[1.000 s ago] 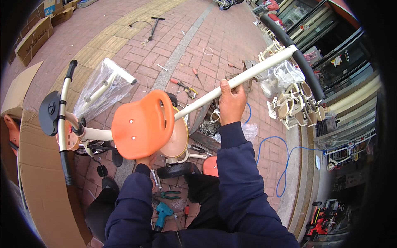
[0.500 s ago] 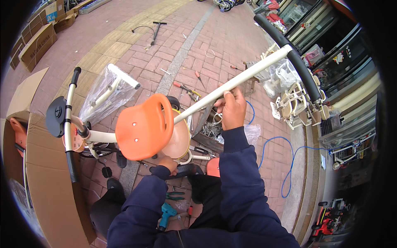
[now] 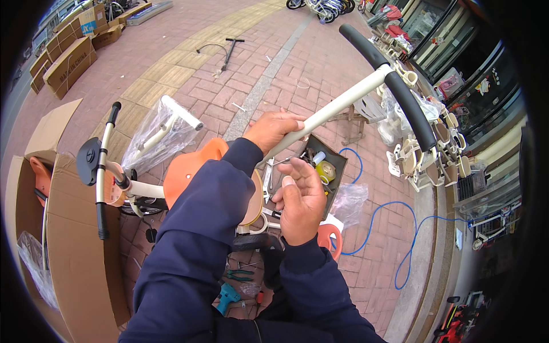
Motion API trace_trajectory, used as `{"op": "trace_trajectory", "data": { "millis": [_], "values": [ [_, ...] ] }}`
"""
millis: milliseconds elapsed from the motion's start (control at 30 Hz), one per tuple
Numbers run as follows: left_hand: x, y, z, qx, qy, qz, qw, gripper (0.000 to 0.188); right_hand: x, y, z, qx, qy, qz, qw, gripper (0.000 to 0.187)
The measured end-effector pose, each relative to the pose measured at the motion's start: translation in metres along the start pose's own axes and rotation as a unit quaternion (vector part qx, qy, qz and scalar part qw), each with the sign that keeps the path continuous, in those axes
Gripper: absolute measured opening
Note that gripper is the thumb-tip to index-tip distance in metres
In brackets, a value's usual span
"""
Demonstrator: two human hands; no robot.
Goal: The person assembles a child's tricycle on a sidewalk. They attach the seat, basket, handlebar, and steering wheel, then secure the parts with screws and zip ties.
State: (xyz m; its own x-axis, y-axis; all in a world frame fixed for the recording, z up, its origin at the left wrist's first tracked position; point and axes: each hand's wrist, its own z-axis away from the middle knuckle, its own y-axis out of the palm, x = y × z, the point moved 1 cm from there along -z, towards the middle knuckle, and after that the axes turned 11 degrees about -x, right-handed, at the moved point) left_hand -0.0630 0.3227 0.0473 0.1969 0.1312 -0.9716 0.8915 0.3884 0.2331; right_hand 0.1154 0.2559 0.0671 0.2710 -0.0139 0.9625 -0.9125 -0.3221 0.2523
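Observation:
A child's tricycle with an orange seat and a white-and-black handlebar stands before me. Its white push bar slants up to the far right, topped by a black padded crossbar. My left hand reaches over the seat and closes round the bar's lower part; my sleeve hides much of the seat. Just below the bar, my right hand is raised, palm turned toward me. Its fingers are loosely curled and apart, and nothing shows between them.
An open cardboard box stands at the left. Right of my hands lie a tool tray and a blue hose. A teal power drill and pliers lie below. Plastic-wrapped white tubing is behind the tricycle.
My left hand has come up from below the seat and taken hold of the push bar. My right hand has left the bar, dropping lower and turning its palm toward me.

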Motion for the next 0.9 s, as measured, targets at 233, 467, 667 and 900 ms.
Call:
{"op": "trace_trajectory", "data": {
  "millis": [233,467,667,900],
  "values": [
    [0.011,-0.003,0.002,0.016,-0.050,0.065,0.997,0.042,-0.003,0.017,-0.010,0.029,0.041,-0.055,0.997,0.032],
    [0.006,0.000,0.007,-0.011,-0.060,0.028,0.998,0.038,-0.004,0.021,-0.011,0.053,0.051,-0.024,0.997,0.032],
    [0.007,0.001,0.007,0.000,-0.069,0.096,0.993,0.041,-0.008,0.023,-0.010,0.059,0.057,-0.024,0.996,0.033],
    [0.007,0.002,0.007,-0.021,-0.058,0.056,0.997,0.040,-0.011,0.027,-0.008,0.076,0.058,-0.008,0.995,0.033]
  ]
}}
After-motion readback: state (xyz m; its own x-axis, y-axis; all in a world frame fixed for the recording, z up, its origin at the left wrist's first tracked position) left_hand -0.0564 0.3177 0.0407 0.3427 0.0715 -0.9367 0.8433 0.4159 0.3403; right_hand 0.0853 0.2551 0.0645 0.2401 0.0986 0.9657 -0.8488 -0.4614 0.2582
